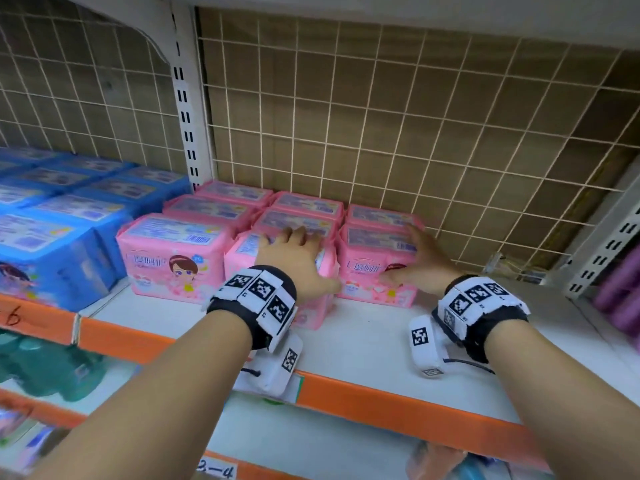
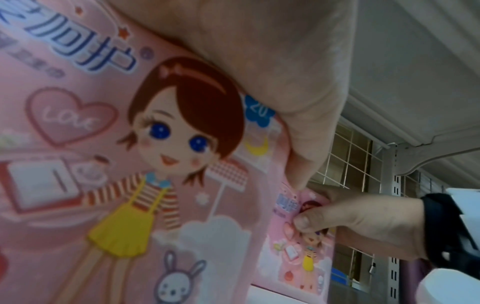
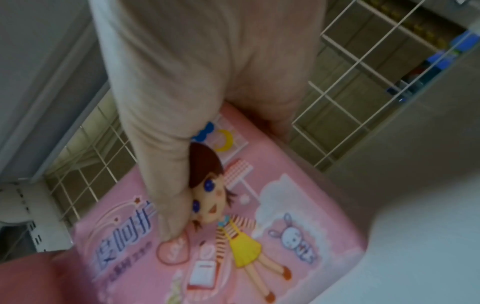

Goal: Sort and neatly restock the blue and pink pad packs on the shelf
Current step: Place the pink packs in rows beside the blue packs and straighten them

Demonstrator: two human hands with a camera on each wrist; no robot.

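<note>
Pink pad packs stand in rows on the white shelf (image 1: pixel 363 341), and blue pad packs (image 1: pixel 52 237) fill the bay to their left. My left hand (image 1: pixel 304 258) grips the middle front pink pack (image 1: pixel 311 310), fingers over its top and thumb down its right edge; this pack stands forward of its neighbours. In the left wrist view the same pack (image 2: pixel 130 164) fills the frame under my palm (image 2: pixel 285 82). My right hand (image 1: pixel 415 261) grips the right front pink pack (image 1: pixel 367 285), with its thumb (image 3: pixel 166 185) on the printed front (image 3: pixel 259 226) and its fingers over the top.
A third front pink pack (image 1: pixel 166 258) stands beside the blue ones. A wire grid (image 1: pixel 381 133) backs the shelf, and a slotted upright (image 1: pixel 183 98) divides the bays. Purple packs (image 1: pixel 620 292) sit at the far right. An orange strip (image 1: pixel 381 400) marks the shelf's front edge.
</note>
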